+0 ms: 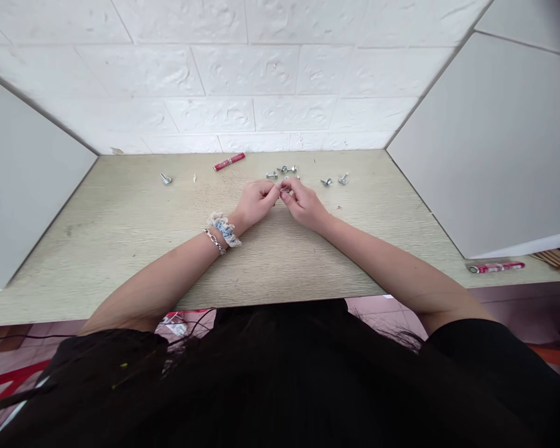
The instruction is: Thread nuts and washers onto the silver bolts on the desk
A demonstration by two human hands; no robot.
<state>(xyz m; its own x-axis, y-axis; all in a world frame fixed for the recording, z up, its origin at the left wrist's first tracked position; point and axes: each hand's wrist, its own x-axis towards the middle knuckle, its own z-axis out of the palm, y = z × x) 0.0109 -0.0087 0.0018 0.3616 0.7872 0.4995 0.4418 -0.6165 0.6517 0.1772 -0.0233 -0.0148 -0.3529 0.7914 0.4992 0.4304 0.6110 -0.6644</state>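
Observation:
My left hand [257,202] and my right hand [303,202] meet over the middle of the table, fingertips nearly touching. Both are closed in a pinch on a small silvery bolt [284,190], mostly hidden by the fingers. Just beyond the fingertips lie a bolt [271,175] and a small group of bolts [287,169]. Right of my right hand, a flanged screw [326,182] and another flanged screw [344,178] rest on the tabletop. One more screw [166,179] lies far to the left.
A red marker-like tube [229,162] lies near the white brick-patterned wall [275,68]. Grey panels [504,137] bound the pale wooden table [168,211] at both sides. Another red tube [496,267] lies by the right panel. Small crumbs dot the surface.

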